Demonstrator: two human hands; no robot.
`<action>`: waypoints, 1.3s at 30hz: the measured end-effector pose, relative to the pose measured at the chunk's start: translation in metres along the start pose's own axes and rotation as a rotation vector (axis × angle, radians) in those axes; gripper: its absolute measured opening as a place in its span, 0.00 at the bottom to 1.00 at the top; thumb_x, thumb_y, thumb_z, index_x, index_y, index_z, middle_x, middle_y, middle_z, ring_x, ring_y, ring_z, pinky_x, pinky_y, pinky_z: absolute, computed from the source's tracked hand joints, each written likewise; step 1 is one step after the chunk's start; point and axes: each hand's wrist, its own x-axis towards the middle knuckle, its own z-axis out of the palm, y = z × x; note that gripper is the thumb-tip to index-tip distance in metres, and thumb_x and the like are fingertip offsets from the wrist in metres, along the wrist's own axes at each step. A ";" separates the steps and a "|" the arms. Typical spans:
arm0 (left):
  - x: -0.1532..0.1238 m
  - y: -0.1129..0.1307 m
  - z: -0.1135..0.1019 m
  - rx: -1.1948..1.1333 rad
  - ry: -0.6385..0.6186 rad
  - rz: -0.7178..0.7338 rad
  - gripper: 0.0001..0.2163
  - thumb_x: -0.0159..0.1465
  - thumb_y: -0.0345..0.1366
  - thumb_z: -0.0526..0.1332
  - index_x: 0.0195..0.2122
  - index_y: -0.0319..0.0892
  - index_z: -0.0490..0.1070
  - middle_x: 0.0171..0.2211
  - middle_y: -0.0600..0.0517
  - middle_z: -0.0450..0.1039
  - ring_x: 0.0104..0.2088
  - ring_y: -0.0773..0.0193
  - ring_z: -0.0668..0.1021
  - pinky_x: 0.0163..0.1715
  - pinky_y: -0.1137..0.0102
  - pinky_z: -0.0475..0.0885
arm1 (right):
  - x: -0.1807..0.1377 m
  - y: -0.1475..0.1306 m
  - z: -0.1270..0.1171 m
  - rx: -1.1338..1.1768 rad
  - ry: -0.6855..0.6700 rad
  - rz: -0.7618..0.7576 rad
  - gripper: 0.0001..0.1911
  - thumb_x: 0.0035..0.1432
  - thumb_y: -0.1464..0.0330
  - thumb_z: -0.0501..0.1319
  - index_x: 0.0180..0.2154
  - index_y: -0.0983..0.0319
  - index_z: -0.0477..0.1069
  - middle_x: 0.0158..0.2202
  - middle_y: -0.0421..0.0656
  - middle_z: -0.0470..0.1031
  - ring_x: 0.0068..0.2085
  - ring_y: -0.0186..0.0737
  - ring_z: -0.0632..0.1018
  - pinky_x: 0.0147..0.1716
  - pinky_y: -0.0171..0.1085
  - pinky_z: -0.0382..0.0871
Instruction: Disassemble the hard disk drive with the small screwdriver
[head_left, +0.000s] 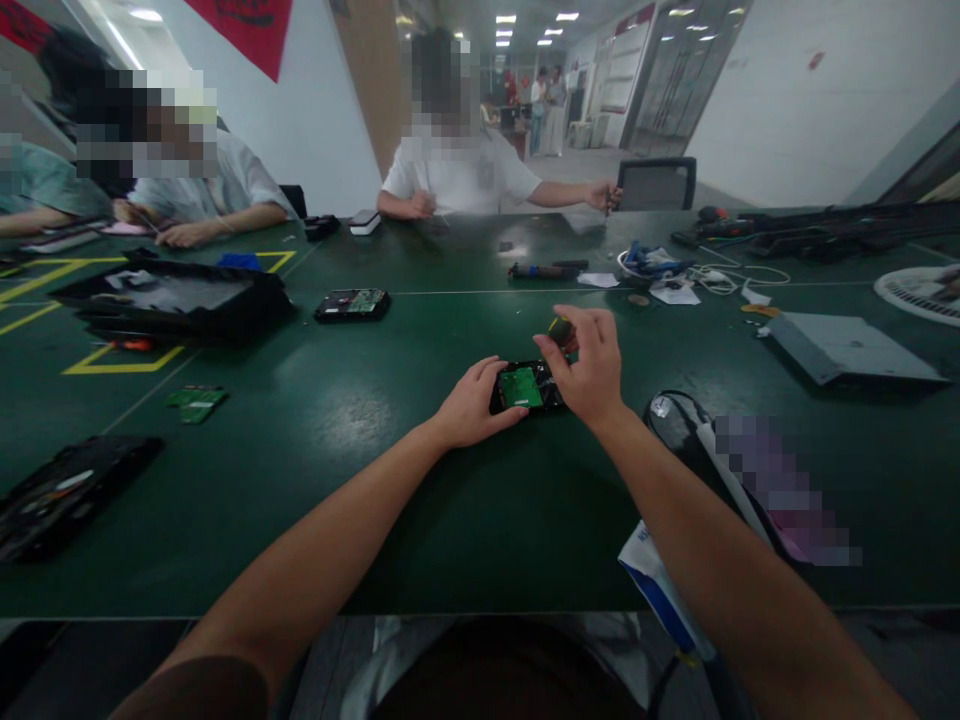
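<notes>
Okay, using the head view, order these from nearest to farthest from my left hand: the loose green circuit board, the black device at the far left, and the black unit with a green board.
From your left hand:
1. Black unit with a green board: touching the fingers.
2. Loose green circuit board: off to the left.
3. Black device: farther left, near the picture's edge.

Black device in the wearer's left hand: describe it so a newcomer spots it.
On the dark green table, go to the middle, straight ahead of the camera wearer. There the left hand holds the left end of the green-topped black device; the right hand, gripping a yellow-and-black tool, is at its right end. Unlike the black unit farther left, it is in hand.
</notes>
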 end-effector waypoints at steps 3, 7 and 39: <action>0.002 0.000 0.001 0.029 -0.002 -0.019 0.39 0.63 0.59 0.64 0.67 0.39 0.59 0.68 0.35 0.61 0.69 0.44 0.65 0.68 0.49 0.62 | 0.000 0.002 0.000 -0.001 -0.008 -0.005 0.22 0.69 0.61 0.59 0.62 0.53 0.65 0.52 0.49 0.70 0.47 0.48 0.77 0.44 0.49 0.80; 0.002 0.002 -0.001 0.019 0.002 -0.041 0.38 0.63 0.60 0.64 0.67 0.40 0.60 0.67 0.36 0.62 0.68 0.44 0.66 0.67 0.49 0.64 | -0.002 0.005 0.004 0.052 -0.020 -0.017 0.24 0.70 0.64 0.56 0.65 0.55 0.60 0.56 0.51 0.70 0.51 0.50 0.77 0.46 0.50 0.80; 0.001 0.000 -0.002 0.052 -0.040 -0.001 0.36 0.63 0.59 0.64 0.65 0.39 0.63 0.65 0.36 0.65 0.67 0.44 0.68 0.67 0.49 0.64 | 0.001 -0.001 0.001 0.017 0.028 -0.021 0.19 0.66 0.61 0.63 0.57 0.53 0.71 0.50 0.48 0.71 0.47 0.47 0.77 0.42 0.47 0.81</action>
